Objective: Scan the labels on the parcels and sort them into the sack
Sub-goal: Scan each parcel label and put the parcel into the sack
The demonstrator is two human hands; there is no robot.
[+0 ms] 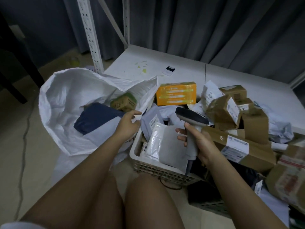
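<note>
**Scanner raised, sack held open**

The right hand (196, 141) grips the scanner (192, 123) by its handle above the basket (148, 166), its head aimed left over a clear padded mailer (156, 139) just below. The left hand (128, 124) pinches the sack (69, 113) rim, nearer the sack mouth. Beyond, an orange box (176, 93) and brown cartons (231, 109) crowd the basket's far right.

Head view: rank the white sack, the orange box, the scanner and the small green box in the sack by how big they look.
1. white sack
2. orange box
3. scanner, though nearness inflates it
4. green box
</note>
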